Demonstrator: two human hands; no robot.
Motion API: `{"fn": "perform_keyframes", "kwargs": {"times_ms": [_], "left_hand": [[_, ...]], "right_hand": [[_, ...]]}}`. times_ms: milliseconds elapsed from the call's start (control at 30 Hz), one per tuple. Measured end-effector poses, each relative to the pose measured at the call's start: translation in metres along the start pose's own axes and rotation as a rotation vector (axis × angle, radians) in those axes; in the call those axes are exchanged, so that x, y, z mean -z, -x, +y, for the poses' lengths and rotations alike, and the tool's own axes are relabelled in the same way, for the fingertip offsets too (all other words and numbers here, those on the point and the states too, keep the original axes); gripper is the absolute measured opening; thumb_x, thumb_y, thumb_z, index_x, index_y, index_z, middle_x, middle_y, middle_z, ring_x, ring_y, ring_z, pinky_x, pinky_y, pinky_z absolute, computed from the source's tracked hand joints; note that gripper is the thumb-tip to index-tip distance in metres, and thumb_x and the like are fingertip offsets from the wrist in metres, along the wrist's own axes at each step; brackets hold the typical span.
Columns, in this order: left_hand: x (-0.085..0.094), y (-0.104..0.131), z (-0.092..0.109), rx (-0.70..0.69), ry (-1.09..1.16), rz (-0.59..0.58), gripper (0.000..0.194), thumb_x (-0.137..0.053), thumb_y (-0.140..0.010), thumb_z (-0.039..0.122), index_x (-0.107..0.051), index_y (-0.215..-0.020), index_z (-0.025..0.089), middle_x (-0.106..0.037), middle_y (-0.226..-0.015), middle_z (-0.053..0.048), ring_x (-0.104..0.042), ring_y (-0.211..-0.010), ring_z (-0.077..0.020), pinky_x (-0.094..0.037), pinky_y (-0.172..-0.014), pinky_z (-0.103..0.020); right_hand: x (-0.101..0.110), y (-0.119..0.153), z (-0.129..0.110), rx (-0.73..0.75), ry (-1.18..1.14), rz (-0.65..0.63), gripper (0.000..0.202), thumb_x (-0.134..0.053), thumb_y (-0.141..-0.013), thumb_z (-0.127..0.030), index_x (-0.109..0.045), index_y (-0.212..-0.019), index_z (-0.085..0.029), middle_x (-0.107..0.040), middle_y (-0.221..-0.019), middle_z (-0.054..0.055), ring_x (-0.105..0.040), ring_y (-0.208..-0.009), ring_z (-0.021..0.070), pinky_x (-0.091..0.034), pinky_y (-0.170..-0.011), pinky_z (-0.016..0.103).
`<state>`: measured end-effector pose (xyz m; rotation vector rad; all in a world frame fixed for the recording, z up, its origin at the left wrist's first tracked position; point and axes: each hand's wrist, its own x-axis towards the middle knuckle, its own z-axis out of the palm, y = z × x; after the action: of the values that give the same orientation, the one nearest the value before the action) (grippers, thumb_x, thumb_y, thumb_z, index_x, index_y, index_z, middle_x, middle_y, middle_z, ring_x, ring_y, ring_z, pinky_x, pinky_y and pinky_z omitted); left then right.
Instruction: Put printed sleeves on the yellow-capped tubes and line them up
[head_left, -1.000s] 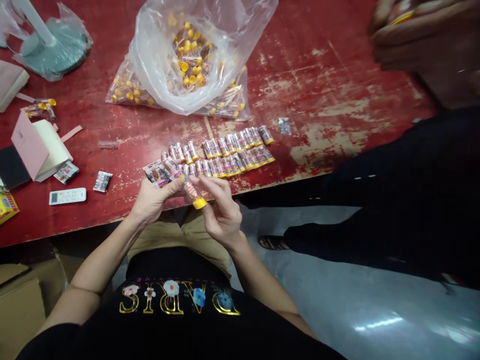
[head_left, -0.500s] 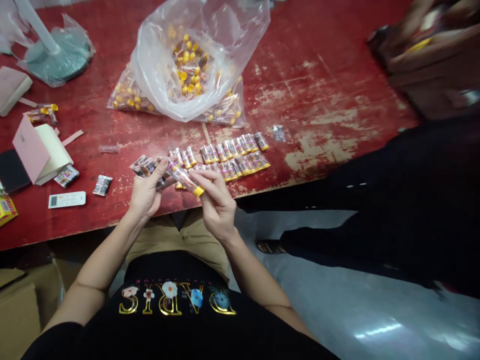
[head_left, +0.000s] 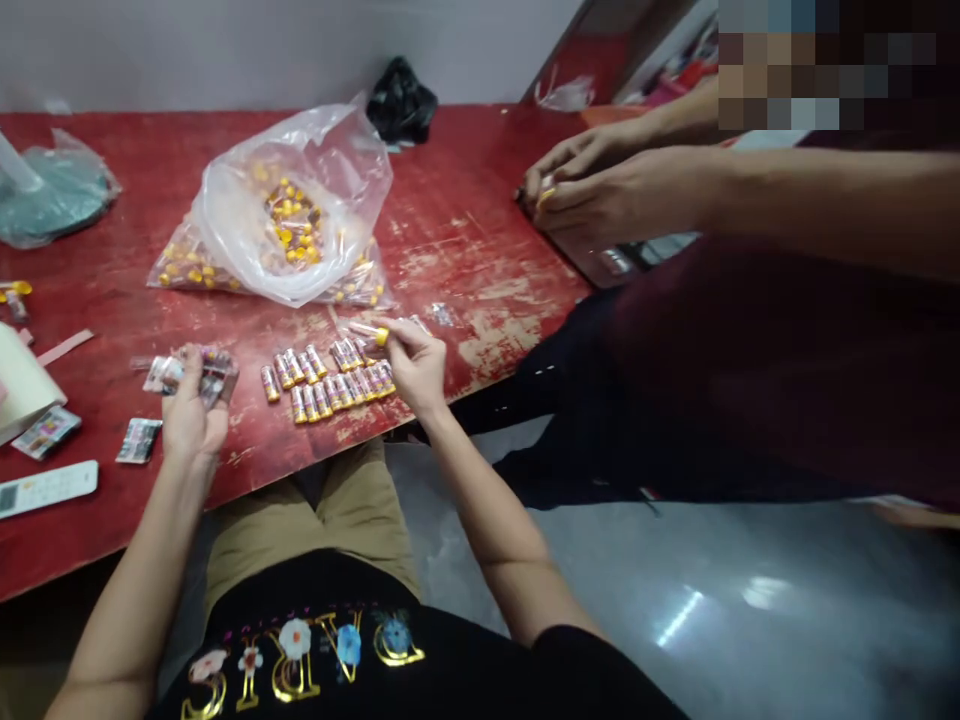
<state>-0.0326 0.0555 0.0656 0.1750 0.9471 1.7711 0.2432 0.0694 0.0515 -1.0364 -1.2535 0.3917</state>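
Best to pinch lightly by the yellow cap [head_left: 382,336], so the clear tube [head_left: 364,329], just left of frame centre, doesn't knock the rows of tubes [head_left: 336,390]; your right hand [head_left: 421,368] reaches forward, fingers clamped at the cap, while your left hand [head_left: 189,415], palm up, curls around blurred packets [head_left: 156,376]

Clear yellow-capped tube [head_left: 366,330] held aslant, yellow-ended tubes [head_left: 345,389] in two rows, printed packets [head_left: 159,375] bunched
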Motion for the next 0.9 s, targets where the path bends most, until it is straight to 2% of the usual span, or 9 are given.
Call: {"fn": "perform_keyframes", "kwargs": {"times_ms": [100,233,367,500,567,633,733,900], "left_hand": [[0.011,0.012,-0.007,0.051,-0.016,0.006,0.019,-0.079,-0.078,0.015,-0.061,-0.080,0.016,-0.069,-0.075,0.004,-0.067,-0.070,-0.0100,-0.061,-0.075,-0.029],[0.017,0.025,-0.015,0.120,-0.014,-0.044,0.024,-0.083,-0.070,0.008,-0.061,-0.079,0.015,-0.070,-0.077,0.004,-0.069,-0.073,-0.0106,-0.062,-0.074,-0.026],[0.009,0.032,-0.022,0.163,-0.022,-0.156,0.029,-0.086,-0.065,0.007,-0.064,-0.080,0.015,-0.071,-0.080,0.004,-0.069,-0.071,-0.0105,-0.063,-0.071,-0.026],[-0.003,0.039,-0.031,0.219,-0.049,-0.209,0.025,-0.085,-0.068,0.009,-0.066,-0.082,0.015,-0.071,-0.082,0.002,-0.069,-0.072,-0.0109,-0.063,-0.069,-0.026],[-0.004,0.041,-0.034,0.222,-0.043,-0.197,0.023,-0.083,-0.070,0.008,-0.066,-0.083,0.016,-0.071,-0.085,0.003,-0.069,-0.073,-0.0102,-0.063,-0.071,-0.026],[-0.003,0.042,-0.036,0.219,-0.040,-0.190,0.022,-0.081,-0.071,0.006,-0.066,-0.083,0.016,-0.071,-0.086,0.003,-0.069,-0.074,-0.0095,-0.064,-0.073,-0.027],[0.001,0.042,-0.036,0.206,-0.050,-0.185,0.019,-0.079,-0.073,0.005,-0.066,-0.081,0.015,-0.071,-0.085,0.002,-0.068,-0.076,-0.0100,-0.064,-0.075,-0.028],[0.002,0.045,-0.030,0.209,-0.038,-0.163,0.019,-0.076,-0.075,0.002,-0.066,-0.080,0.016,-0.070,-0.082,0.004,-0.068,-0.075,-0.0087,-0.063,-0.076,-0.024]], "right_hand": [[0.008,-0.029,0.016,-0.079,-0.063,0.034,0.025,-0.063,-0.086,-0.038,-0.077,-0.098,-0.021,-0.075,-0.089,0.005,-0.072,-0.071,0.0163,-0.065,-0.073,0.034],[0.022,-0.060,0.019,-0.139,-0.162,0.125,0.027,-0.067,-0.082,-0.039,-0.075,-0.096,-0.017,-0.074,-0.081,0.005,-0.073,-0.072,0.0183,-0.066,-0.077,0.038],[0.037,-0.075,0.008,-0.191,-0.254,0.025,0.035,-0.074,-0.075,-0.035,-0.071,-0.106,-0.019,-0.074,-0.083,0.003,-0.073,-0.072,0.0168,-0.066,-0.075,0.035],[0.050,-0.072,-0.009,-0.209,-0.324,-0.043,0.035,-0.069,-0.076,-0.033,-0.070,-0.109,-0.023,-0.076,-0.102,0.003,-0.073,-0.087,0.0162,-0.064,-0.089,0.037],[0.054,-0.070,-0.018,-0.167,-0.335,-0.063,0.035,-0.064,-0.080,-0.036,-0.069,-0.112,-0.023,-0.075,-0.110,0.005,-0.073,-0.096,0.0181,-0.061,-0.096,0.041],[0.055,-0.072,-0.028,-0.059,-0.309,0.023,0.035,-0.062,-0.084,-0.039,-0.069,-0.113,-0.022,-0.074,-0.111,0.007,-0.072,-0.098,0.0188,-0.060,-0.097,0.041],[0.056,-0.079,-0.039,0.109,-0.178,0.151,0.037,-0.070,-0.082,-0.044,-0.069,-0.110,-0.021,-0.075,-0.102,0.006,-0.072,-0.088,0.0176,-0.062,-0.089,0.037],[0.065,-0.089,-0.043,0.225,-0.014,0.173,0.042,-0.069,-0.084,-0.052,-0.069,-0.113,-0.021,-0.073,-0.104,0.008,-0.070,-0.094,0.0185,-0.061,-0.089,0.036]]}}
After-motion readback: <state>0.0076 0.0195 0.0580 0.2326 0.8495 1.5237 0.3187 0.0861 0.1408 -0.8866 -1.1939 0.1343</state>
